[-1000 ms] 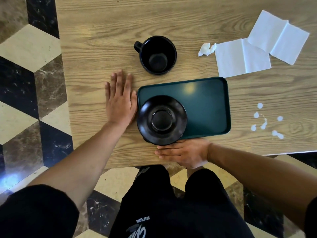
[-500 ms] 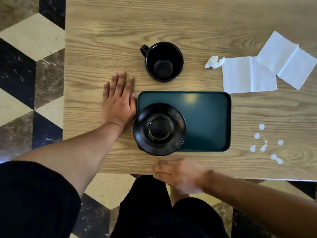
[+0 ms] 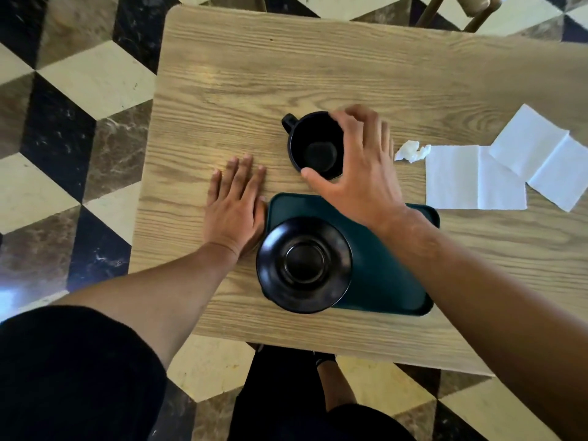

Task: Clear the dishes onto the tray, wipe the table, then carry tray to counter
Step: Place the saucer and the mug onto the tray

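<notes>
A black cup (image 3: 315,144) stands upright on the wooden table (image 3: 254,74), its handle pointing far left. My right hand (image 3: 359,167) reaches over it from the right, with the thumb on the near rim and the fingers curled on the far rim. A black saucer (image 3: 304,264) lies on the left end of the dark green tray (image 3: 381,281) and overhangs its near-left corner. My left hand (image 3: 235,208) lies flat on the table with its fingers spread, touching the tray's left edge.
Two unfolded white napkins (image 3: 474,176) (image 3: 541,154) lie at the right, with a small crumpled tissue (image 3: 412,151) between them and the cup. A wooden chair (image 3: 461,11) stands beyond the far right corner. The floor is checkered marble.
My right hand has left the table's near edge and moved across the tray to the cup, closing around its rim. My head has risen, so more of the table shows. The left hand has stayed put.
</notes>
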Action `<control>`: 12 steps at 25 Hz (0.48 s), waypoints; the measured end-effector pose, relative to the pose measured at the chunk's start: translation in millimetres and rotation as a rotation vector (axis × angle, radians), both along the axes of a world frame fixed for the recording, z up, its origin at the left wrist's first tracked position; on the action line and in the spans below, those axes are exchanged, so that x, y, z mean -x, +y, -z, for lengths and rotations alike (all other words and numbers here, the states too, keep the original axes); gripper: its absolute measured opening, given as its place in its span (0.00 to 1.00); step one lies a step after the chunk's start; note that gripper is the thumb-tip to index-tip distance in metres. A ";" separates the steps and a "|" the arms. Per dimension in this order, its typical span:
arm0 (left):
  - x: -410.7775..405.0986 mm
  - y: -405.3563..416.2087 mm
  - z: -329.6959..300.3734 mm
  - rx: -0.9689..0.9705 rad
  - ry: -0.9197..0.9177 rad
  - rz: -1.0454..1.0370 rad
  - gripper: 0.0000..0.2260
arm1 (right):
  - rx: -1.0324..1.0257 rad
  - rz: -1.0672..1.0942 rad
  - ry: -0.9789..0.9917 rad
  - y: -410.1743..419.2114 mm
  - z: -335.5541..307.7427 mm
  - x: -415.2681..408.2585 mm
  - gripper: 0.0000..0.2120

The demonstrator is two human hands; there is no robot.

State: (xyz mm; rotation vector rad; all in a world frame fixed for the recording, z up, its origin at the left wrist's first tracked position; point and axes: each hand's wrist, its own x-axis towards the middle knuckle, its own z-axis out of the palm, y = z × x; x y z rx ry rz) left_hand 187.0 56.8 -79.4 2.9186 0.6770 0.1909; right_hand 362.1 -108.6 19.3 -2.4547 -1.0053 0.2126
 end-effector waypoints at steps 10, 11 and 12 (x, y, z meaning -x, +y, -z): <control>0.7 -2.8 -3.2 0.019 0.034 -0.012 0.26 | 0.106 0.168 0.345 22.0 9.7 -3.2 0.64; 0.8 -2.9 -3.4 0.021 0.037 -0.012 0.26 | 0.097 0.174 0.338 22.7 9.1 -3.3 0.63; 0.6 -2.8 -3.6 0.023 0.039 -0.013 0.26 | 0.080 0.182 0.326 22.5 8.6 -2.9 0.61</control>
